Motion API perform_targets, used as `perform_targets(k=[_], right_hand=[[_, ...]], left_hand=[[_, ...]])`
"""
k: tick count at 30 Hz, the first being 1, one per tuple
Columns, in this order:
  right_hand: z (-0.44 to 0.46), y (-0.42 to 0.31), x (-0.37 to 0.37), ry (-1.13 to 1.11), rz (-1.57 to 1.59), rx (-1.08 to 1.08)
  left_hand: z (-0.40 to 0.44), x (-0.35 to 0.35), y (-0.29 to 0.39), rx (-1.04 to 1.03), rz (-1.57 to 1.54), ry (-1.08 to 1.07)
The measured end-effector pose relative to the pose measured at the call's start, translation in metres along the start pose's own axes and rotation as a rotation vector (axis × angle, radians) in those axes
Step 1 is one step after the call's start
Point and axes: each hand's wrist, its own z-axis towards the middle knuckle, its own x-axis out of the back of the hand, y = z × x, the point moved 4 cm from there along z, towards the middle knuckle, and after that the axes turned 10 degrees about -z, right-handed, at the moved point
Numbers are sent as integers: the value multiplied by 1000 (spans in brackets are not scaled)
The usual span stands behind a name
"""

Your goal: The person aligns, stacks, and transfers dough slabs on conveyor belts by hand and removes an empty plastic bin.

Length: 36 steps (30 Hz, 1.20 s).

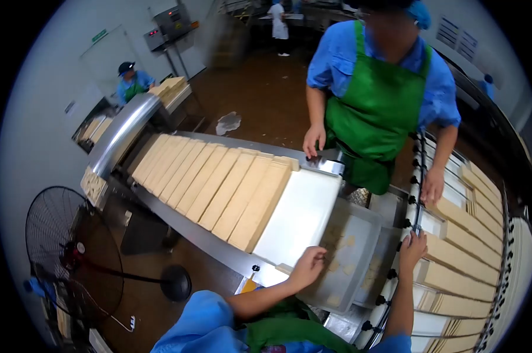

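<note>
My left hand (308, 269) hovers by the near end of the white conveyor belt (296, 206), beside a plastic tub (369, 232) with loose scraps in it. Its fingers are loosely curled, thumb apart, and I see nothing in them. Pale dough slabs (251, 200) lie side by side in a row on that belt. My right hand (413, 252) reaches to the guide rail (417, 220) of the second conveyor, fingers extended and apart. Close to it is a long stack of dough strips (454, 253); whether the fingertips touch the rail is unclear.
Across from me stands a co-worker in a green apron (380, 100), one hand (433, 187) at the second conveyor. A black fan (72, 247) stands at lower left. A curved metal cover (124, 132) spans the belt's far end. Other people work farther back.
</note>
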Motion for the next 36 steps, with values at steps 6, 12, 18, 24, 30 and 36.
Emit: perform_targets(k=[6, 12, 18, 24, 30, 36], right_hand=[[-66, -142, 6, -70, 335, 369], [-56, -326, -13, -403, 342, 446], [-4, -456, -47, -493, 237, 429], [11, -501, -57, -604, 68, 411], [15, -478, -54, -550, -49, 301], [26, -368, -34, -485, -92, -63]], left_hand=[[-50, 144, -9, -207, 542, 468], [-50, 207, -7, 180, 670, 503], [-29, 202, -7, 324, 542, 297], [-15, 211, -5, 414, 545, 228], [-1, 207, -3, 470, 536, 149], [16, 191, -19, 183, 575, -83]])
